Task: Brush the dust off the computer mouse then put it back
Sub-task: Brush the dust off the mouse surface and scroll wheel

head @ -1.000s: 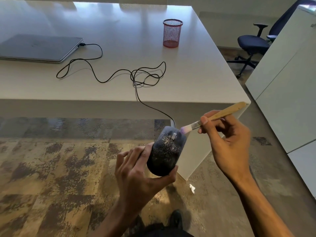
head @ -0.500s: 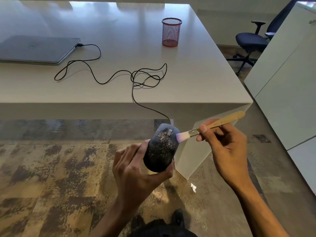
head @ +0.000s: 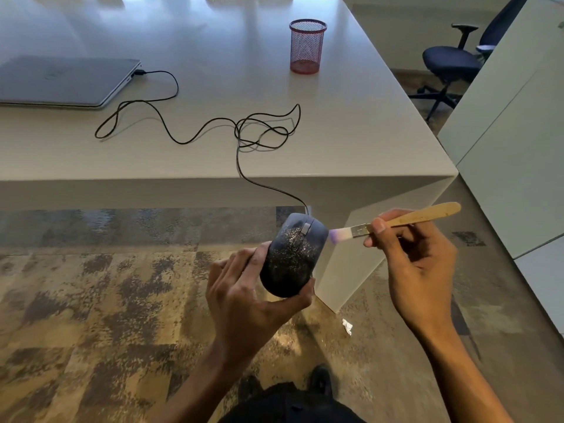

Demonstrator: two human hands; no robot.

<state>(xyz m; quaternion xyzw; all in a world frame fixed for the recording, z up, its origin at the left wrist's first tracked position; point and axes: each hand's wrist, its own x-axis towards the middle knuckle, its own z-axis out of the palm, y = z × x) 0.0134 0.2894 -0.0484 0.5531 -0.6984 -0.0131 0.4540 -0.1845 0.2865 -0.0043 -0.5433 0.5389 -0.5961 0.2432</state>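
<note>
- Head view shows us holding the computer mouse [head: 291, 257] in the air in front of the desk [head: 351, 141], above the carpet; our left hand [head: 250, 296] grips it with fingers curled round its left side and the thumb under its rear end.
- Our right hand [head: 416, 264] pinches the wooden brush [head: 396, 223] near its metal ferrule, the other fingers curled beneath the handle.
- A second ago the bristles lay on the mouse's front near the wheel; now they sit at its right front edge, barely touching, so we judge one stroke has just run off the side.
- Pale specks still cover the mouse's back, so brushing looks far from finished and putting it back is yet to come.
- Its cable [head: 238, 138] trails up over the desk edge to the closed laptop [head: 64, 80].
- We can read no writing; the laptop's lid emblem is too blurred.
</note>
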